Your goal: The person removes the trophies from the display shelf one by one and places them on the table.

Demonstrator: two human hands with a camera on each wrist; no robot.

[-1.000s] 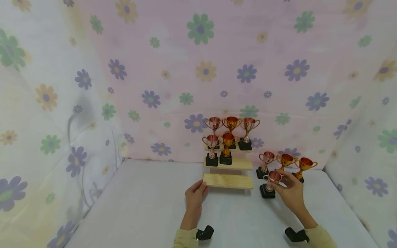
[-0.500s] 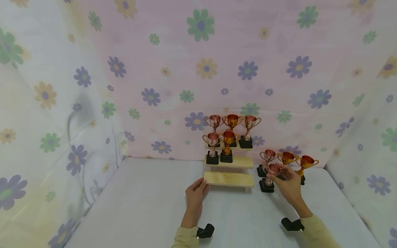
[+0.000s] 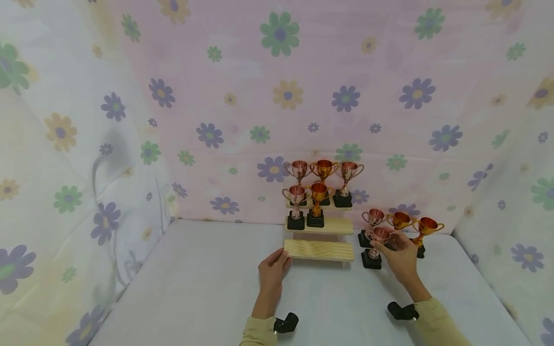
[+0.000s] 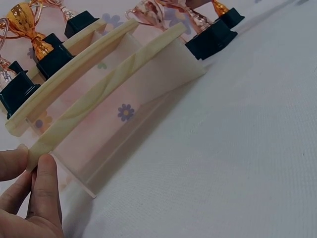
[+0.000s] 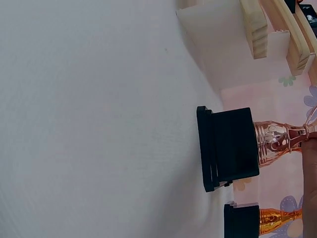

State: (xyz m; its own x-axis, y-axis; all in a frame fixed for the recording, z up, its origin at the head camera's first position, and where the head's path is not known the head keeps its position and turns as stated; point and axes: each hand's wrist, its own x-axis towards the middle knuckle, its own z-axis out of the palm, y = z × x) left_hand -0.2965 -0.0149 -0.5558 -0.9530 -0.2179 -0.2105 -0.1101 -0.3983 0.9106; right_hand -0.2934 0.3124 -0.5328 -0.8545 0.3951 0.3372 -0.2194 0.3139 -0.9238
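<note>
Pinching the pink cup (image 3: 380, 234), your right hand (image 3: 403, 258) now holds it a bit farther back, maybe lifted, not yet on the shelf (image 3: 319, 250) your left hand (image 3: 272, 275) pinches.

A pink floral backdrop (image 3: 298, 115) rises behind a white tabletop (image 3: 203, 283), paler flowered sheets (image 3: 82, 163) flanking both sides.

I'm looking into what seems a makeshift display booth (image 3: 242, 144) — whether in a home or a studio, I can't tell. Flower-printed cloth (image 3: 190, 67) hangs behind the back edge of a white table (image 3: 203, 269) and along its left and right edges, meeting at the back corners. Toward the back edge — right of the middle — stand trophy cups (image 3: 319, 192) and a stepped wooden shelf (image 3: 319, 250).
</note>
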